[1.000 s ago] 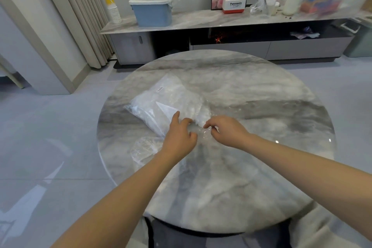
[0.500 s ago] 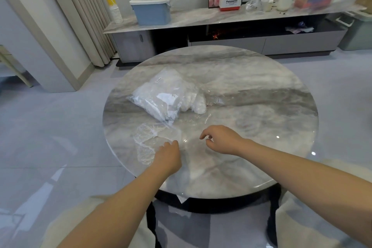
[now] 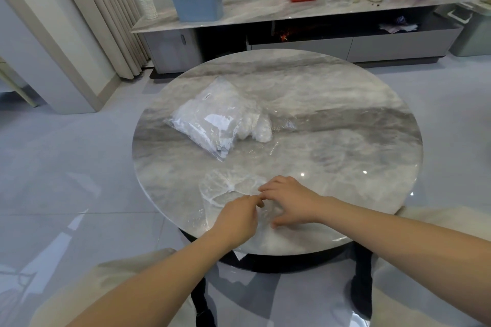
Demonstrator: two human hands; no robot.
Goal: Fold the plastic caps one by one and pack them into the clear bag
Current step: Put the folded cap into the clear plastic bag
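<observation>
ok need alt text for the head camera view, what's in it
Both hands meet over a loose clear plastic cap at the near edge of a round marble table: the left hand pinches it, the right hand rests on it. Farther back lies a clear bag stuffed with white caps.

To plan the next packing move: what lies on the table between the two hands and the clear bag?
In the head view, only bare marble table separates the clear bag from the flat plastic cap under the left hand and right hand.
</observation>
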